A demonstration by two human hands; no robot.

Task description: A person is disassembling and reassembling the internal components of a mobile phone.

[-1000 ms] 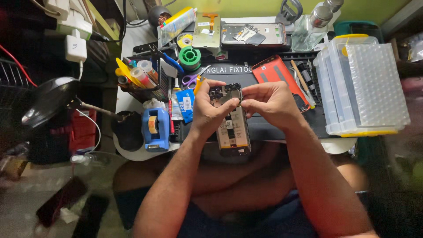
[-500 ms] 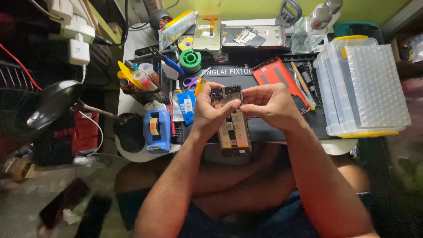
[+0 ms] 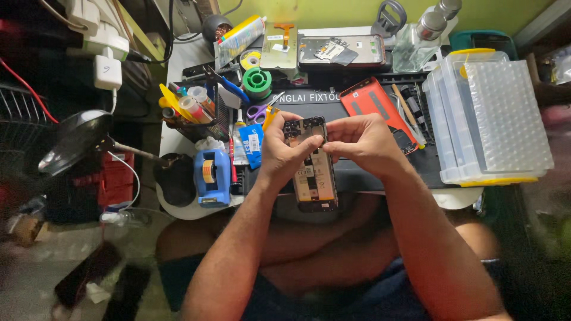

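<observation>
Black opened smartphone with bare circuit boards (image 3: 314,172), long axis 12-to-6 (slightly tilted): left hand (image 3: 284,153) grips its 9 o'clock edge, right hand (image 3: 363,141) fingers (image 3: 334,144) pinch near its top.

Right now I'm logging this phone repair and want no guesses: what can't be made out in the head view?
- Fingertip contact: the left hand and right hand meet over the opened phone; the fingers cover whatever small part sits between them.
- Phone's upper board: partly under both thumbs.
- Clear plastic organizer box: contents too small and blurred.
- Dark things on the floor, lower left: blurred.
</observation>
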